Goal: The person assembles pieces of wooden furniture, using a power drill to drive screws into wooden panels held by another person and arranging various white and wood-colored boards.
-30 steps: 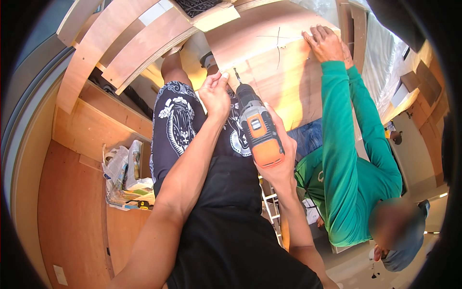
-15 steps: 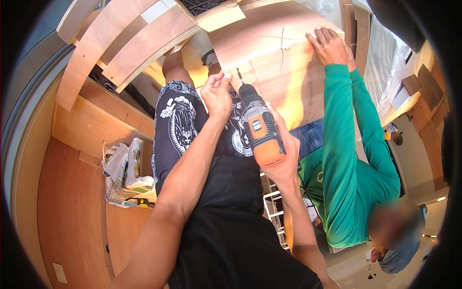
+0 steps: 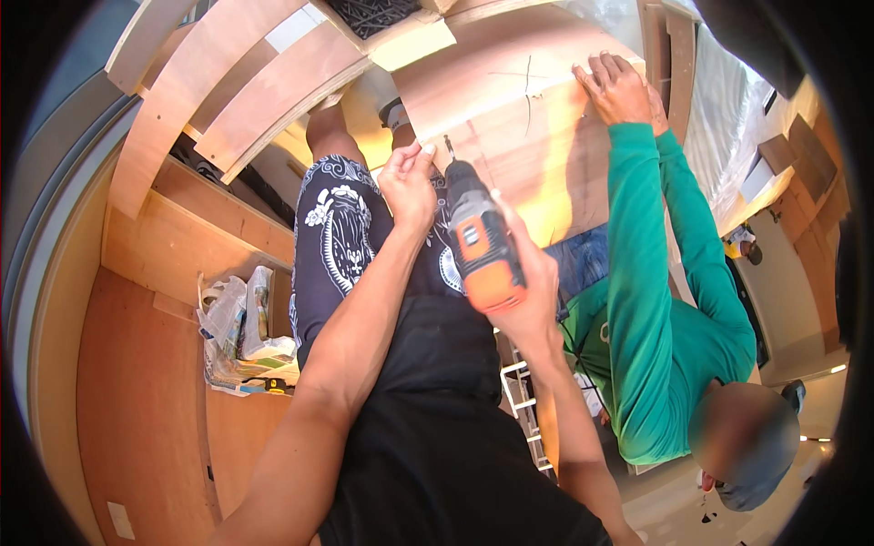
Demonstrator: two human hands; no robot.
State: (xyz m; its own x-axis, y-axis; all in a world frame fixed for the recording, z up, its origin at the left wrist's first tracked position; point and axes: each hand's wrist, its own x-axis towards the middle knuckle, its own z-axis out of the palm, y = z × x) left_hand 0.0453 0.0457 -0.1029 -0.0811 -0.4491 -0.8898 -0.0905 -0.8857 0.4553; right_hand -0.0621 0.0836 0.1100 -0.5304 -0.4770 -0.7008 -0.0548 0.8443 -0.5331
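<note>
My right hand is wrapped round the grip of an orange and grey cordless drill. Its thin dark bit points away from me, over the near part of a plywood panel. Beside the bit, at the panel's left edge, my left hand is closed, thumb and forefinger pinched together. Whatever the pinch holds, if anything, is too small to make out. Dark crossing lines are drawn on the panel's face. A co-worker in green sleeves rests a hand on its far right edge.
Curved plywood ribs stand at the upper left, with a box of dark screws beside them. Plastic bags and a yellow and black tool lie at left. A white rack stands between me and the co-worker.
The drill has shifted slightly left and toward me in my right hand, its body a little blurred. My left hand stays pinched at the panel edge. The co-worker's fingers have spread a little.
</note>
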